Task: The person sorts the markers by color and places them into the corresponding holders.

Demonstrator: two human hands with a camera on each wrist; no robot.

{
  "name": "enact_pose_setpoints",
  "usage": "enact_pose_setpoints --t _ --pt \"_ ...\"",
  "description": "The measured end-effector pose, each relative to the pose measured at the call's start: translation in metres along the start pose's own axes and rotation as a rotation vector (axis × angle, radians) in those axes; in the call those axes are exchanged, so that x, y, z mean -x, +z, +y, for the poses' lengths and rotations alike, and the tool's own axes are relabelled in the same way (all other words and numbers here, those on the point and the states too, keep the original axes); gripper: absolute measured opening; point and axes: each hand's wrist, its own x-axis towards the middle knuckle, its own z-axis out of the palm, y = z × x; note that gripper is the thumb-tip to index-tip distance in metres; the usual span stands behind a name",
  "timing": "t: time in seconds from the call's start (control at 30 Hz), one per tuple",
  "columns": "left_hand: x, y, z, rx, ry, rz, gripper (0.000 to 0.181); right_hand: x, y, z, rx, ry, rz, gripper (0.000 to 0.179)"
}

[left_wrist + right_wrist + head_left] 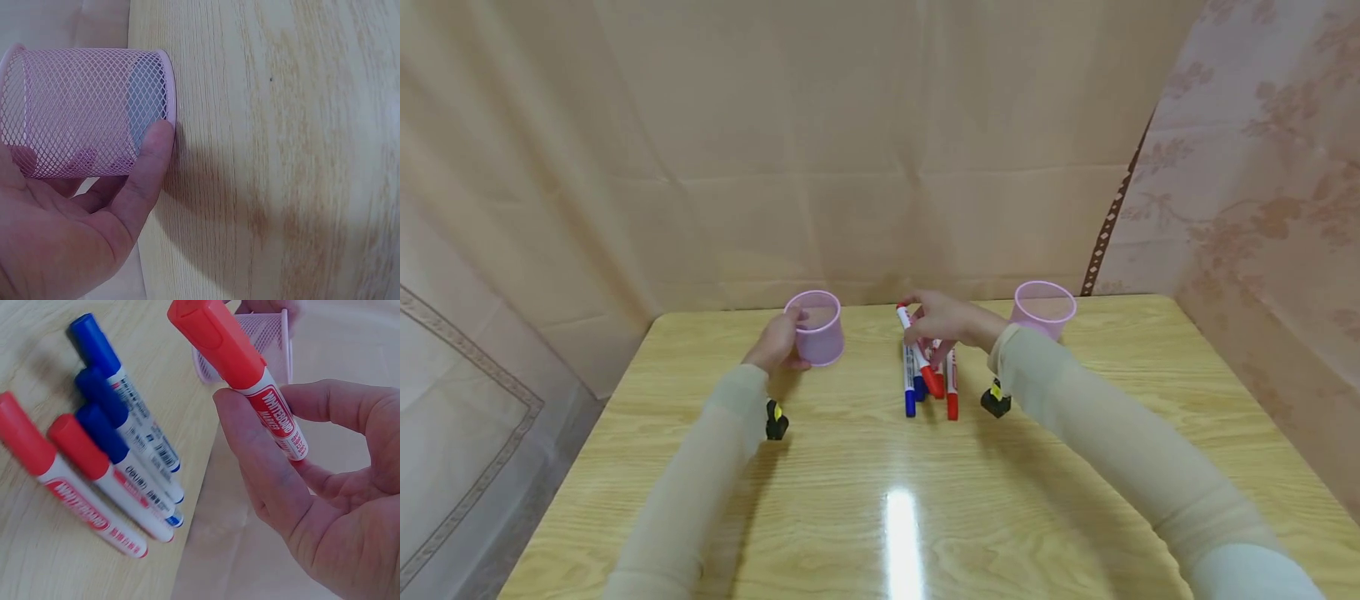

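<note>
Left hand (777, 339) grips a cylindrical pink-mesh cup (822, 345). Pinched in right hand (953, 318), a red-capped white marker (242, 367) shows us "WHITEBOARD" (right-wrist view only).

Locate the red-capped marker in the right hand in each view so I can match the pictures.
Head: the red-capped marker is just right of and below centre, slanted in the right hand, cap end lower.
Left wrist: not in it.
Right wrist: upper middle, slightly right of centre, cap toward the top edge.
Shared landmark: the pink mesh cup held by the left hand, visible in all three.
</note>
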Motion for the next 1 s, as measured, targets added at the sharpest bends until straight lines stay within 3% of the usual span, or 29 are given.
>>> enact_pose_setpoints --t 0.27,0.43,0.57,0.77,1.0 --pt "0.003 -0.012 -0.003 -0.016 0.004 0.029 0.059 -0.013 0.01 -0.019 -0.018 -0.043 -0.028 0.075" --pt "0.004 -0.011 -0.003 -0.011 -0.006 0.029 0.059 -0.018 0.013 -0.03 -0.046 -0.053 -0.021 0.077" --pt "0.003 -0.007 -0.001 -0.002 0.0 0.023 0.058 -0.02 0.014 -0.037 -0.122 -0.067 -0.009 0.078" --pt "0.001 -0.001 0.005 -0.022 0.019 0.012 0.059 -0.032 0.018 -0.05 -0.336 -0.113 0.069 0.072" --pt "-0.003 0.005 0.002 -0.032 0.023 0.016 0.06 -0.041 0.029 -0.063 -0.384 -0.13 0.113 0.069"
